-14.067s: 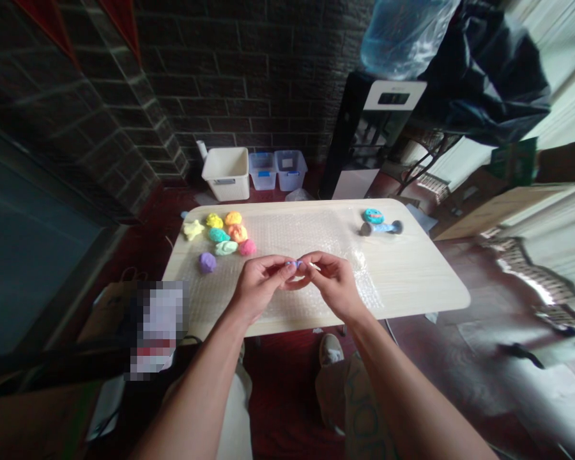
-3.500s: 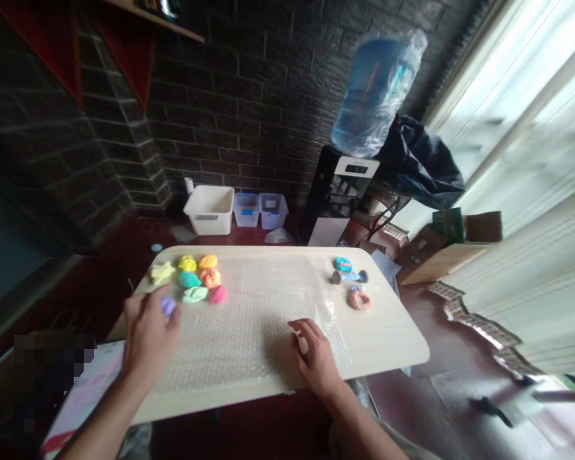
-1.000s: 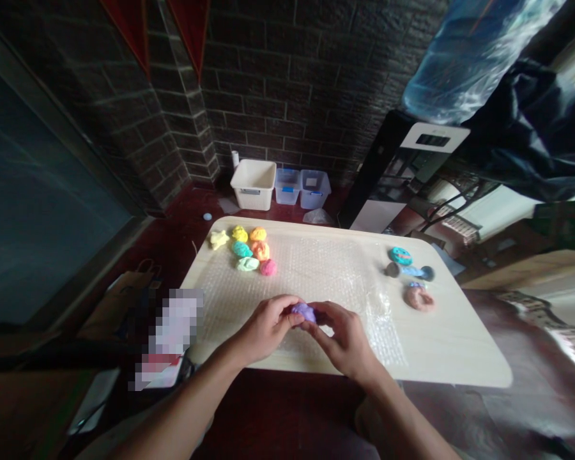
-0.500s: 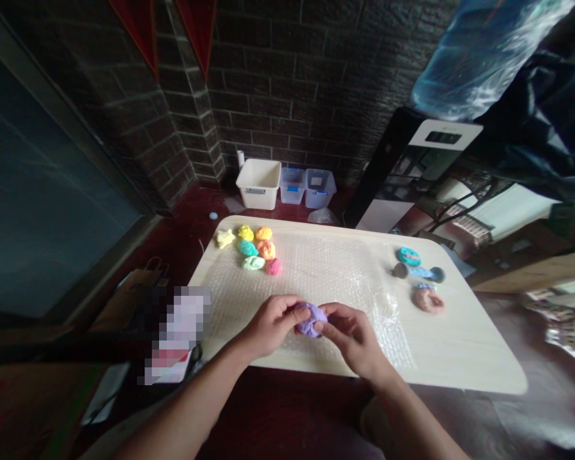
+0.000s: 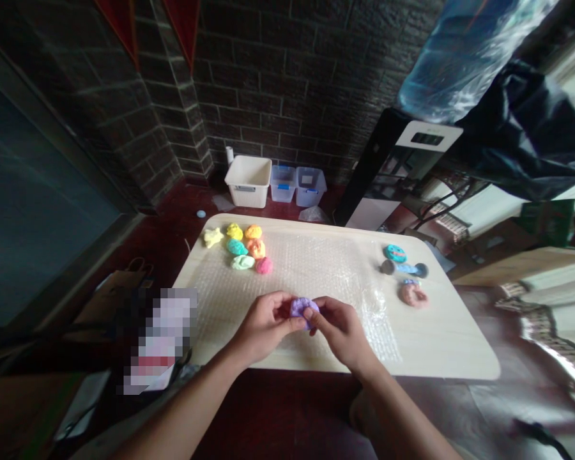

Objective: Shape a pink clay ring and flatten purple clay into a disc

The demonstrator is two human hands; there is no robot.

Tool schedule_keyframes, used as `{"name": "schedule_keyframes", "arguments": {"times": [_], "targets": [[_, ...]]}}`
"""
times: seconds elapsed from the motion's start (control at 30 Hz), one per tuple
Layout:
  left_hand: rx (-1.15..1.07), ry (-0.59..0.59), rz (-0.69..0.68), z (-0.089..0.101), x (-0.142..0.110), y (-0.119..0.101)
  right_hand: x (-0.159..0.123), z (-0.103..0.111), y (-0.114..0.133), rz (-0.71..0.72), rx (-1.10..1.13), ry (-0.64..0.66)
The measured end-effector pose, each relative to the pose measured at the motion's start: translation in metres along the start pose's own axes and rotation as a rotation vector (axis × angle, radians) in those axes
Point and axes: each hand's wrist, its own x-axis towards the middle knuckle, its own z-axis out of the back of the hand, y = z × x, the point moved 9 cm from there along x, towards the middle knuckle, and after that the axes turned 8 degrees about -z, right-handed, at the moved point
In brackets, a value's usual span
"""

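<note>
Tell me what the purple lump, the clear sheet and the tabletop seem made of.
Purple lump: probably modelling clay, matt; its surface looks pressed and dented.
Clear sheet: plastic bubble wrap, shiny; small bubbles and glints show.
Tabletop: wood or wood-look laminate, pale and smooth; faint grain leaves it open.

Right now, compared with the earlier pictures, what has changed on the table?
The purple lump has left the table's left side, is now held in the left hand and right hand, and looks flatter. A pinkish ring has appeared at the right, nearer the person than the dumbbell shape. The dumbbell shape, teal disc and seven left-side lumps stayed put.
</note>
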Motion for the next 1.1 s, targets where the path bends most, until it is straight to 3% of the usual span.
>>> {"name": "schedule_keyframes", "arguments": {"times": [0.2, 0.33, 0.57, 0.73, 0.97, 1.1], "targets": [[-0.175, -0.033, 0.066, -0.003, -0.003, 0.0, -0.002, -0.008, -0.002, -0.11, 0.311, 0.073], [-0.335, 0.013, 0.08, -0.011, -0.003, -0.002, -0.003, -0.013, -0.007, -0.183, 0.456, 0.084], [-0.054, -0.016, -0.01, -0.001, 0.0, -0.004, -0.003, -0.004, 0.005, -0.015, 0.135, 0.032], [0.054, -0.002, -0.05, 0.002, 0.0, -0.008, -0.007, -0.005, 0.009, -0.01, 0.13, 0.045], [-0.136, -0.056, 0.019, 0.002, -0.003, 0.001, -0.009, -0.015, 0.009, 0.014, 0.298, 0.118], [-0.127, -0.082, 0.016, 0.003, -0.003, 0.002, -0.01, -0.012, 0.011, 0.008, 0.222, 0.067]]}}
